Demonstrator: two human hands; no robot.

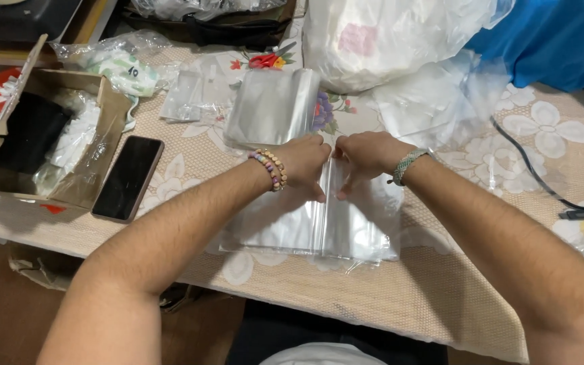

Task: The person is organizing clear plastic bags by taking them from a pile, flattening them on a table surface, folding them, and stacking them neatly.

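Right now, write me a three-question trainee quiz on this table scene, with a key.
1. True or false: both hands press on the stack of clear plastic bags.
2. Which thing lies between the cardboard box and the left hand?
A. red-handled scissors
B. dark phone
C. black cable
3. Fill in: the red-handled scissors lie at the ____ edge of the table, beyond the hands.

Key
1. True: the left hand and the right hand meet side by side on the bags.
2. B: the dark phone lies flat, screen up.
3. Far.
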